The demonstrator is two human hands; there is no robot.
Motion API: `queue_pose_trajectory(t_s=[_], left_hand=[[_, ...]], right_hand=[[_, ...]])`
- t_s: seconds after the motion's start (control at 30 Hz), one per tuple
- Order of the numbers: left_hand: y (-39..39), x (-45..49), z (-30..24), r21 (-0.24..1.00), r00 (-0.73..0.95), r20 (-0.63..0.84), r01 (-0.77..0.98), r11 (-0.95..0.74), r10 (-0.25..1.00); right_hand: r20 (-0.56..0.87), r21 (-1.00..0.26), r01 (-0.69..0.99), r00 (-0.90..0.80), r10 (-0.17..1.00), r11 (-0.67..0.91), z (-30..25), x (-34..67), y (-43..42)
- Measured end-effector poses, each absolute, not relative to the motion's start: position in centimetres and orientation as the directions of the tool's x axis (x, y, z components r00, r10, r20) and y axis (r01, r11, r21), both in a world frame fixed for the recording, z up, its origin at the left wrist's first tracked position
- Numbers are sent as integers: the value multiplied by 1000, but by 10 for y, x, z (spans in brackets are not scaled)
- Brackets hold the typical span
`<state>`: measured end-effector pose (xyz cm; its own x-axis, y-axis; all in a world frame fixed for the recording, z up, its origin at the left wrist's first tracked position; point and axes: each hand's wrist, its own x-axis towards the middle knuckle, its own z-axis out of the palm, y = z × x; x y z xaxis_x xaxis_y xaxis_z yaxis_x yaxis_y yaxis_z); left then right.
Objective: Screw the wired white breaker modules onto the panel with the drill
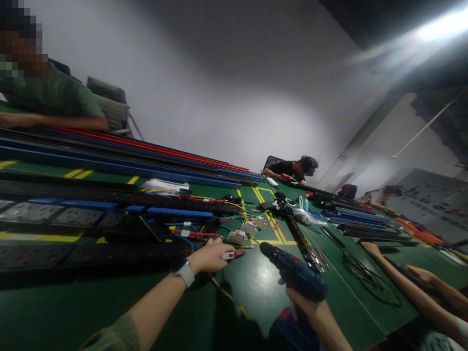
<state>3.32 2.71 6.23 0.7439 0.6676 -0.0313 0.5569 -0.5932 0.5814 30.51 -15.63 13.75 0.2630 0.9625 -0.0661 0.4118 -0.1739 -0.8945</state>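
My left hand (208, 257), with a watch on its wrist, pinches a small white connector (229, 255) with a red wire end sticking out to the right. A yellow-green wire (228, 295) hangs below that hand over the green table. In my right hand (305, 304) is a dark blue cordless drill (294, 270), its chuck pointing up and left towards the left hand, with a gap between. White terminal blocks (238, 237) with coloured wires lie just beyond the left hand. Long black power strips (120, 256) extend to the left.
Blue and red metal channels (146, 168) lie along the far side. Copper-coloured strips (303, 239) and a coil of black cable (369, 280) lie at right. A co-worker's hands (373, 248) rest at the right; other people sit across the green table (261, 280).
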Motion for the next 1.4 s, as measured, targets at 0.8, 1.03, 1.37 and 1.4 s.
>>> queue_pose_trajectory(t_s=[0.8, 1.03, 1.37, 1.4], left_hand=[[30, 35, 53, 600, 739, -11, 544, -586, 674], [30, 35, 55, 588, 731, -33, 566, -578, 682], [29, 34, 60, 583, 732, -60, 578, -571, 679], [29, 34, 61, 584, 732, -64, 578, -570, 678]], right_hand=[[-302, -826, 472, 92, 949, -309, 153, 296, -172], [-295, -806, 503, 113, 949, -311, 149, 292, -176], [-281, -817, 489, 128, 951, -307, 146, 289, -171], [-283, -805, 504, 137, 949, -313, 145, 289, -170]])
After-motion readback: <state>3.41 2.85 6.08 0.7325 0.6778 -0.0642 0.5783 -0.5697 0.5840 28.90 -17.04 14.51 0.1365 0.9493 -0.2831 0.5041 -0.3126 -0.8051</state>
